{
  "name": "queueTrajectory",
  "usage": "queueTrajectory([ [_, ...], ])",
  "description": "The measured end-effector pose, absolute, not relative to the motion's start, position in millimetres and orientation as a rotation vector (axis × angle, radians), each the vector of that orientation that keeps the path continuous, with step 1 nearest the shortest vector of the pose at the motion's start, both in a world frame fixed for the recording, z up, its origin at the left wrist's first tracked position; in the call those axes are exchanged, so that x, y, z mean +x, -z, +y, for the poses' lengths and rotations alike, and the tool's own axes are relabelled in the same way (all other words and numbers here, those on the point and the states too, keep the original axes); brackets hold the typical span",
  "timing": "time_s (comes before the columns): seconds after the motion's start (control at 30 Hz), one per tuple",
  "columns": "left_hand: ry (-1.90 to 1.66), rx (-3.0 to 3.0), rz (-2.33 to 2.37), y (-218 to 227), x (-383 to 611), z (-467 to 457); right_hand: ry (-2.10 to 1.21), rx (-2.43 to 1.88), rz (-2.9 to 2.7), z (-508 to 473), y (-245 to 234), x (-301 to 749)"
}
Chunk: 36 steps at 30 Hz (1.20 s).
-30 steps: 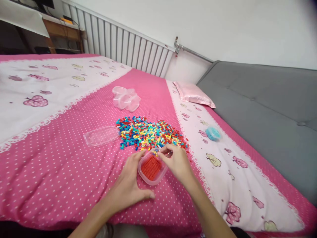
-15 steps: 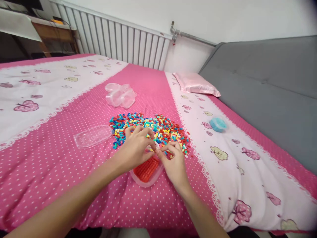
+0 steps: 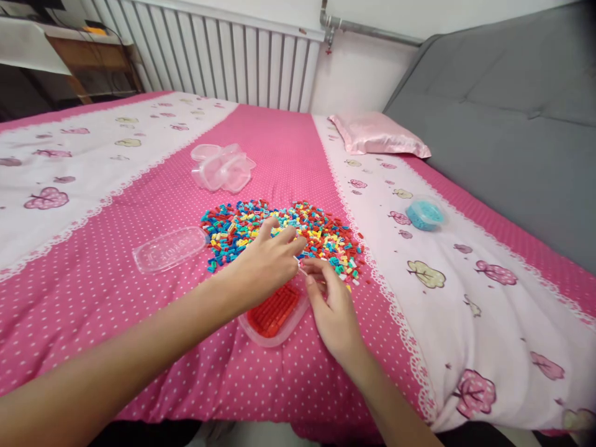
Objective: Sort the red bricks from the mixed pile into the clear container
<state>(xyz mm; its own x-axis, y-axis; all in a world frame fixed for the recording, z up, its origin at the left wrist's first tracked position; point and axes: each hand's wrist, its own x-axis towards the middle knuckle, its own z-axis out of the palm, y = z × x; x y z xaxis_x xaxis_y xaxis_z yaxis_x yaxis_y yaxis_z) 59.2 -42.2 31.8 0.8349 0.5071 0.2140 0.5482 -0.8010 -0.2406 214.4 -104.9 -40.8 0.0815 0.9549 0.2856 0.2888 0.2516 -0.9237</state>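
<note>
A heap of small coloured plastic bricks point(image 3: 326, 233) lies spread on the bed. In front of it, a clear plastic container point(image 3: 274, 340) holds rows of red bricks point(image 3: 274, 310). My left hand point(image 3: 272, 257) is over the container's far end, its thumb and index tip bent together, the other fingers raised over the heap. Close on its right, my right hand point(image 3: 333, 301) is closed in a pinch by the container's right rim. A tiny pale piece shows between the fingertips of both hands; its kind is too small to make out.
A clear lid point(image 3: 170, 249) lies left of the heap. Several stacked clear containers point(image 3: 223, 169) are behind it. On the right stands a container of light-blue bricks point(image 3: 424, 215). A pink pillow point(image 3: 379, 133) rests near the grey headboard point(image 3: 503, 99).
The view has shifted slightly. My left hand has turned, lifting its fingers higher. My right hand stays pinched beside it, and more of the red bricks shows.
</note>
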Motion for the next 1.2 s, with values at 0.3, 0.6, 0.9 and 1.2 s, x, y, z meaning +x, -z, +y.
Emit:
queueTrajectory([
  [0.3,0.033,-2.659,-0.774,-26.4,73.0,-45.0,-0.759,-1.232,-1.427,-107.0,44.8,216.3],
  [0.6,0.162,-2.708,-0.787,-22.8,75.3,-47.3,-0.754,-1.229,-1.452,-108.7,42.2,217.8],
  [0.9,0.200,-2.661,-0.772,-20.2,71.6,-48.0,-0.785,-1.236,-1.447,-107.9,42.8,217.9],
  [1.2,0.356,-2.578,-0.677,-20.9,54.5,-35.3,-0.786,-1.227,-1.460,-108.8,39.7,219.8],
])
